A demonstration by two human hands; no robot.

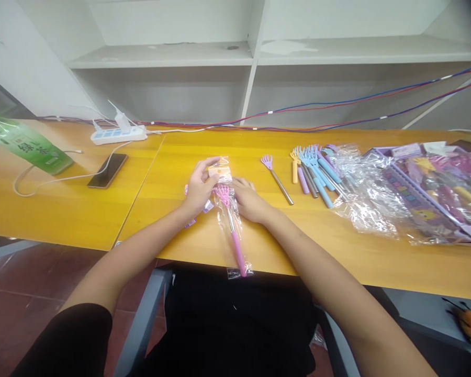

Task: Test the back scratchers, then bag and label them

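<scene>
A pink back scratcher (237,250) lies in a clear plastic bag (223,222) at the table's front edge, its claw end between my hands. My left hand (200,186) is closed on the bag's top flap, thumb over a pale label card (221,174). Beside the claw end, my right hand (249,199) rests against the bag's right side with curled fingers; what its fingertips hold, if anything, is hidden. Small purple cards (208,206) lie partly under my left hand. A lilac-clawed scratcher (278,180) lies alone to the right.
Several coloured scratchers (317,170) lie right of centre, beside crumpled clear bags (371,188) and a purple display box (424,201). At left are a green bottle (27,144), a phone (108,171) and a power strip (118,135). Cables run along the table's back.
</scene>
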